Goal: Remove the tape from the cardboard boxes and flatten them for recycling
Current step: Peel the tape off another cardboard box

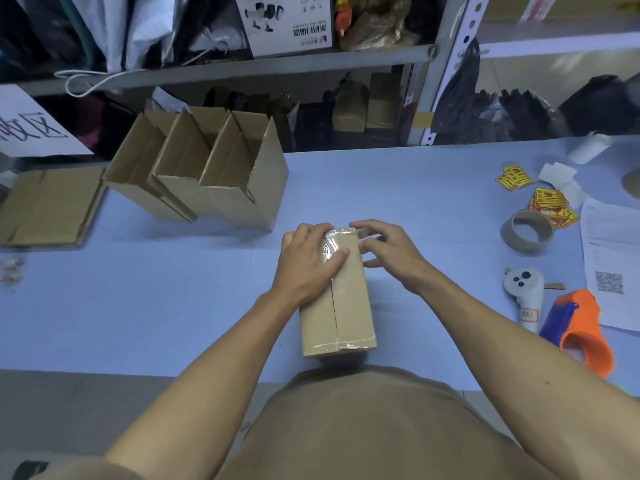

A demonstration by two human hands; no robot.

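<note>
Head view: 1 sealed cardboard box [337, 296] lies flat on the blue table [138, 289], directly in front of the person, long axis pointing away. Clear tape [334, 244] wraps its far end; another strip crosses the near end. The left hand [308, 263] rests on the box's far-left top, fingers curled over the far edge, thumb pressing the tape. The right hand [386, 252] sits at the far-right corner, fingertips bent at the tape; an actual pinch cannot be confirmed. 3 open boxes [207, 168] stand far left, touching one another. A tape dispenser [581, 330] lies right.
</note>
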